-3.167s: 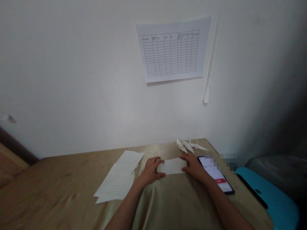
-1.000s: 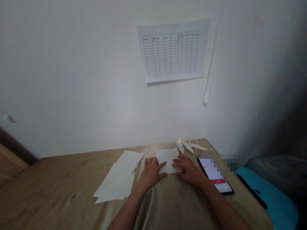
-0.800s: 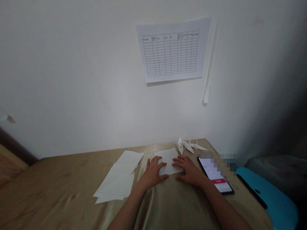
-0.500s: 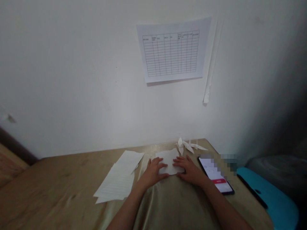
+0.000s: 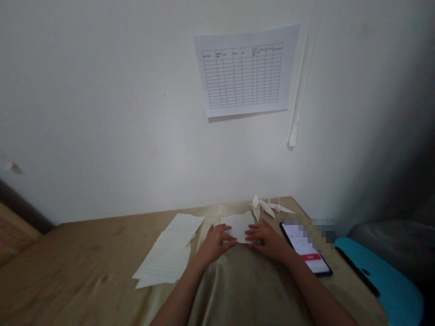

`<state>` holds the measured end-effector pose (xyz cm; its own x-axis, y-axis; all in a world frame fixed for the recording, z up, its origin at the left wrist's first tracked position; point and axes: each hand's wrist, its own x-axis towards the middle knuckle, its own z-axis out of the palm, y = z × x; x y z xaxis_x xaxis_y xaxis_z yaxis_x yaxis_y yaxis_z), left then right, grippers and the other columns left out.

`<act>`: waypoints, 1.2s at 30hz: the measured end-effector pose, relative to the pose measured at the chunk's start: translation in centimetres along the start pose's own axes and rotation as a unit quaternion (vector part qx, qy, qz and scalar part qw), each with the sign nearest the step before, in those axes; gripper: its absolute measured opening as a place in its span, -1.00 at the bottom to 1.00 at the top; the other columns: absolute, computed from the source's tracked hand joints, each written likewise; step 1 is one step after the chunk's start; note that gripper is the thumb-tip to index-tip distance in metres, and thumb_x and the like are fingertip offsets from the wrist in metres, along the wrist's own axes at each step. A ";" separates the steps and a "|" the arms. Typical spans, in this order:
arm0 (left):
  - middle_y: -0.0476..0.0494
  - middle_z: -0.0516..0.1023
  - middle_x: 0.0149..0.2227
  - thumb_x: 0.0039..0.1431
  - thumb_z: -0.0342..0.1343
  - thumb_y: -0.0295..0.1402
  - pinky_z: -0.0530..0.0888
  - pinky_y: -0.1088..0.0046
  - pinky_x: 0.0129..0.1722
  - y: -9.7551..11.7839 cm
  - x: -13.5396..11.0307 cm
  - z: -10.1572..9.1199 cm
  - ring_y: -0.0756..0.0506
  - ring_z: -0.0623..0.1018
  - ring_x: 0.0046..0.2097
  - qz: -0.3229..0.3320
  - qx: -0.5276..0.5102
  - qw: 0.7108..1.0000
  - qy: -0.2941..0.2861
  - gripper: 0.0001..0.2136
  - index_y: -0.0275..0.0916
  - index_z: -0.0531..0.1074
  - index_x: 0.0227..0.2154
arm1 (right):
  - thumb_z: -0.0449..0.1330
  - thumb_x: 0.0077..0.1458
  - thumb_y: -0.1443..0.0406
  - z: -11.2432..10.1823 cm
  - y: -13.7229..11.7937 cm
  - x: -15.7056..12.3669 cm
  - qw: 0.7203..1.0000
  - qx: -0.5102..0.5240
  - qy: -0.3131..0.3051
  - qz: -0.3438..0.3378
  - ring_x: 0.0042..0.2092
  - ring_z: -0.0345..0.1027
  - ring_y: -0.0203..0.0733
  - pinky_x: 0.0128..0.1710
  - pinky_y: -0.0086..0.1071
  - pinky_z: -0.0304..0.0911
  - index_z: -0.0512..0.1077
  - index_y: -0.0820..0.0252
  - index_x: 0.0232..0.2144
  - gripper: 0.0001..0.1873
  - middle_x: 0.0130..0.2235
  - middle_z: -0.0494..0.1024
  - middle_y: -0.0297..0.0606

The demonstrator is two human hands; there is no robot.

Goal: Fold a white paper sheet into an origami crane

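A small white sheet of paper [image 5: 239,225] lies on the cloth-covered table, in front of the wall. My left hand [image 5: 215,242] rests on its left side with the fingers spread over the paper and the thumb by the near edge. From the opposite side my right hand [image 5: 268,240] lays its spread fingers on the sheet, the thumb also close to the near edge. Both hands look open. Whether any paper is pinched under the fingertips is hidden. Folded white paper cranes [image 5: 268,207] sit just behind my right hand.
Lined paper sheets [image 5: 166,253] lie to the left. A phone [image 5: 311,253] with a lit screen is right of my right hand. Beyond the table's right edge stands a turquoise object [image 5: 390,276]. A printed table sheet [image 5: 244,72] hangs on the wall.
The near edge of the small sheet sits slightly farther from me, and its visible part is shorter. Both thumbs have shifted up a little with it. Everything else stays in place.
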<state>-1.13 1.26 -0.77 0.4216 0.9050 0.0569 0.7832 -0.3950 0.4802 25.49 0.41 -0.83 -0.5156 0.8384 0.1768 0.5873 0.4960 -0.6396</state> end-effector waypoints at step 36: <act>-0.10 0.67 -0.23 0.25 0.18 -0.14 0.35 0.17 0.20 0.5 0.3 -0.4 -0.17 0.58 -0.11 0.018 -0.004 0.999 0.036 -0.78 -0.15 0.63 -0.29 | 0.06 0.28 0.21 1.3 0.7 0.7 0.985 -0.034 0.131 0.111 -0.14 0.52 -0.06 -0.13 -0.28 0.31 0.51 0.12 -0.26 -0.77 -0.19 0.65 -0.17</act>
<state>-0.80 1.42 -0.16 0.4152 0.8993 0.1374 0.7645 -0.4268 0.4832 24.78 1.03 -2.11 -0.1967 0.9531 0.2301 0.7119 0.3002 -0.6348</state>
